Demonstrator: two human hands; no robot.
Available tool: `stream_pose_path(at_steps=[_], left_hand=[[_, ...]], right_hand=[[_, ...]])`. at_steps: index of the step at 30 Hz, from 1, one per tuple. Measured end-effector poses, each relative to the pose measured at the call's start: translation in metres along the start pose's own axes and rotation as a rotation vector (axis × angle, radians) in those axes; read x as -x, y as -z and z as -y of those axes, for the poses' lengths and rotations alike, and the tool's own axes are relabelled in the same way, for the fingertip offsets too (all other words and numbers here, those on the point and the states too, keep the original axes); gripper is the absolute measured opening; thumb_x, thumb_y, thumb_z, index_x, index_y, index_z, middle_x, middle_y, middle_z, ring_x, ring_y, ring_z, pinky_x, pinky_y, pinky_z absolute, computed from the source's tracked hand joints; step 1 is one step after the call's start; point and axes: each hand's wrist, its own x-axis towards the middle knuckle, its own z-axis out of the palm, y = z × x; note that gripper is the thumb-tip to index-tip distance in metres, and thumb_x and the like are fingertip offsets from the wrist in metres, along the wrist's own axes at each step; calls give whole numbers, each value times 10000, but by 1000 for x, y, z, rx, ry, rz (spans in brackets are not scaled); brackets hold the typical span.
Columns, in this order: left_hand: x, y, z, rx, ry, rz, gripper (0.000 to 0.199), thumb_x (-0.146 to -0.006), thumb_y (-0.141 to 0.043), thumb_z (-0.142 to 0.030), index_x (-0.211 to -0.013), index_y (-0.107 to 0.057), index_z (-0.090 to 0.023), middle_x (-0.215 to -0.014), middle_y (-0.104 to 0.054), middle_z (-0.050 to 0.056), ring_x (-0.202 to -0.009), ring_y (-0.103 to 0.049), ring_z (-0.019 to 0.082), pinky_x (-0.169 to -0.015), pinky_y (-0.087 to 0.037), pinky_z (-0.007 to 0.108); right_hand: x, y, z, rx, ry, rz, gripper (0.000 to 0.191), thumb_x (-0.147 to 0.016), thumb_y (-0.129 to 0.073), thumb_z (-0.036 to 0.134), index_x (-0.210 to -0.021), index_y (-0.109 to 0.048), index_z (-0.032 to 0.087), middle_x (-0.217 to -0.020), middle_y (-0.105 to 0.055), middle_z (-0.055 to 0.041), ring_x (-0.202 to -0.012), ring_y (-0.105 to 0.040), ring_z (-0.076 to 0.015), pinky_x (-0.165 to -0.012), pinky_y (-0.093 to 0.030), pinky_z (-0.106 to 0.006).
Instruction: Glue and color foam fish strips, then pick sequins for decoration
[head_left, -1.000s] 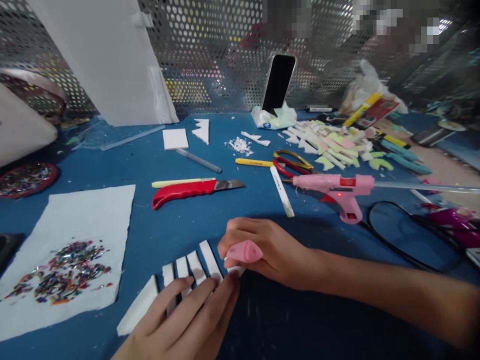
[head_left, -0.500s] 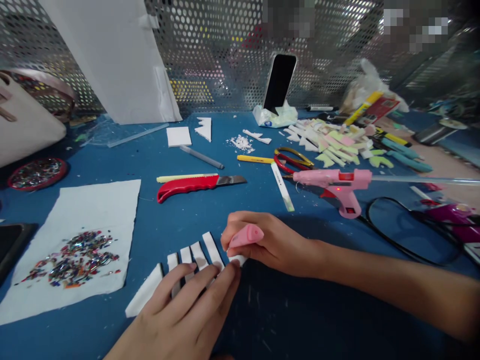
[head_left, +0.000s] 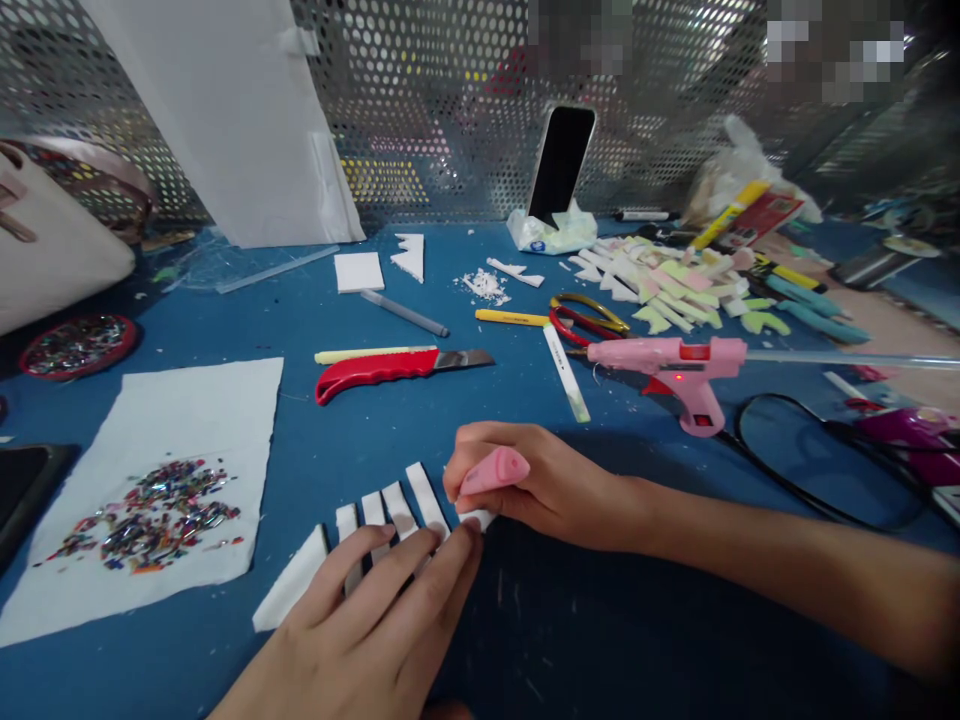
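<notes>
My left hand (head_left: 375, 610) lies palm down with its fingers stretched over a row of white foam-like strips (head_left: 426, 495). They lie side by side on the blue table, with a wider slanted white piece (head_left: 294, 580) at the left end. Wrapped around a pink-handled tool (head_left: 495, 470) is my right hand (head_left: 559, 490), its fingers closed; the tool's working tip is hidden below them. A small white piece (head_left: 480, 518) shows under the right hand, touched by my left fingertips.
Beyond the hands lie a red-handled knife (head_left: 379, 374), a yellow marker (head_left: 511, 318) and scissors (head_left: 589, 318). A pink glue gun (head_left: 667, 360) with a lit red light rests to the right, its cable trailing. At left, a white cloth (head_left: 202, 400) bears loose beads.
</notes>
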Motion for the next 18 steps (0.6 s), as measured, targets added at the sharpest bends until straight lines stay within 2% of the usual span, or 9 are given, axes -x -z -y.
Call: stream_pose_path(at_steps=[12,18], left_hand=[[-2,-3,1,-1,0,5,545,-977,-556,-555,-1361,-607,-172,-1366,-662,-12,-1192,-500,178,-1218,-49,327],[-1,-2,2,-7,-1,-4,518,-986,-544,-545,-1352,-616,-185,-1375,-655,-20,-1197,-502,180,-1203,-101,325]], right_hand=[[-1,0,1,-21,8,-5,163,-1019,-540,247,-908,-597,143,-885,-583,-23,-744,-555,-105,-704,-460,-224],[0,1,1,-30,14,-9,176,-1022,-536,268,-906,-596,149,-880,-580,-20,-747,-553,-107,-704,-464,-229]])
